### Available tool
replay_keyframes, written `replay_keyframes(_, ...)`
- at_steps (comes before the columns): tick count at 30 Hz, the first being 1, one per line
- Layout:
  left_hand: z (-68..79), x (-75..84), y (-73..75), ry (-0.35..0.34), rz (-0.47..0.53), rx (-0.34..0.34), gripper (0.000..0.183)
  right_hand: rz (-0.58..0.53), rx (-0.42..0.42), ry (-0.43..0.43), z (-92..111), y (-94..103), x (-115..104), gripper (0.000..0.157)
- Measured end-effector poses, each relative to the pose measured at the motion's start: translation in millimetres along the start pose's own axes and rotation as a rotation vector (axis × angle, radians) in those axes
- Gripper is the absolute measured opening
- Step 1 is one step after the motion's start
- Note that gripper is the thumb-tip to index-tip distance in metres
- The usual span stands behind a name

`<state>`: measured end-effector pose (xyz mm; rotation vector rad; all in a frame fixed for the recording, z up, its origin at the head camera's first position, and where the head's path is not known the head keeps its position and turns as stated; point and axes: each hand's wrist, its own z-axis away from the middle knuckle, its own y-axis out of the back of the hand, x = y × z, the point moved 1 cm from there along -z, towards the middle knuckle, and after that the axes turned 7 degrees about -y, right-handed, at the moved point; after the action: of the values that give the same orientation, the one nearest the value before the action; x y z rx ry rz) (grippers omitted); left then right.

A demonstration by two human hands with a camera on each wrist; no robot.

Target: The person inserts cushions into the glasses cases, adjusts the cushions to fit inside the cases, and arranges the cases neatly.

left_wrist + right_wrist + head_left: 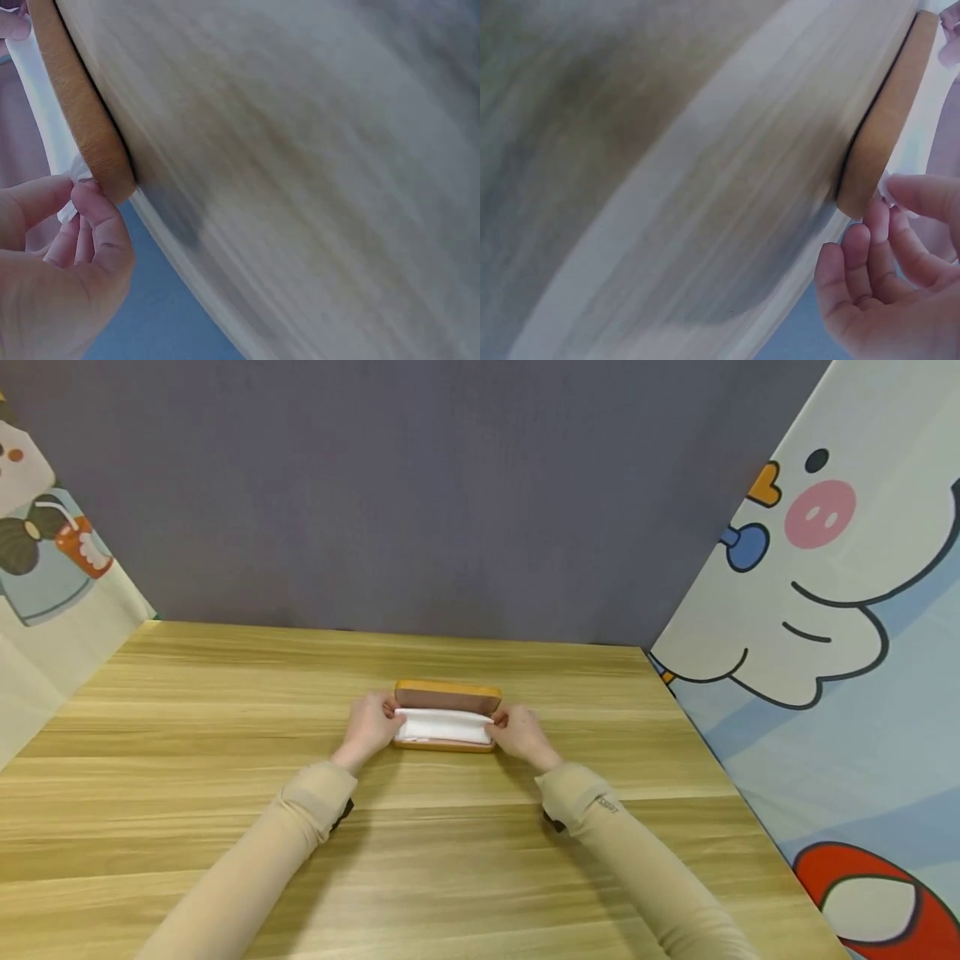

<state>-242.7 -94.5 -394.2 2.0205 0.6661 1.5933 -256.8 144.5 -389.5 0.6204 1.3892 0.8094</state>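
An orange-brown glasses case [447, 746] lies on the table with its lid [448, 696] raised at the back, showing a dull pinkish lining. Across its lower half stretches a white, soft, cloth-like piece [444, 727]. At the left end of the case, my left hand [371, 722] pinches the white piece's corner between thumb and fingertips; the left wrist view shows the pinched white tip [67, 212]. My right hand [522, 735] pinches the opposite end, its thumb [922, 193] on top and fingers curled below. Whatever lies under the white piece is hidden.
The case stands on a wood-grain table [450, 860], towards its far edge. A dark grey panel [420, 502] rises behind the table. Cartoon-printed sheets hang at the left [45, 635] and right [810, 635].
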Motion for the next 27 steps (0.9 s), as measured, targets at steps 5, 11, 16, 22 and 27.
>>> replay_keyframes(5, -0.8, -0.6, -0.4, 0.008, -0.015, 0.002, 0.017, 0.005, 0.008, 0.006, -3.5, -1.4, 1.0, 0.016)
replay_keyframes(11, -1.8, 0.4, -0.2, 0.019, -0.036, -0.011, 0.021, 0.014, 0.001, 0.001, -6.8, -5.1, 3.6, 0.015)
replay_keyframes(16, -2.9, -0.7, -1.1, 0.028, -0.049, -0.016, 0.023, 0.036, 0.018, 0.018, -7.2, -5.8, 3.2, 0.017)
replay_keyframes(22, -3.3, -2.6, -2.9, 0.036, -0.065, -0.024, 0.025, 0.037, 0.025, 0.025, -5.3, -6.3, 3.1, 0.021)
replay_keyframes(27, -2.9, -2.7, -2.7, 0.035, -0.089, -0.008, 0.025, 0.012, 0.022, 0.003, -3.2, -4.3, 3.3, 0.025)
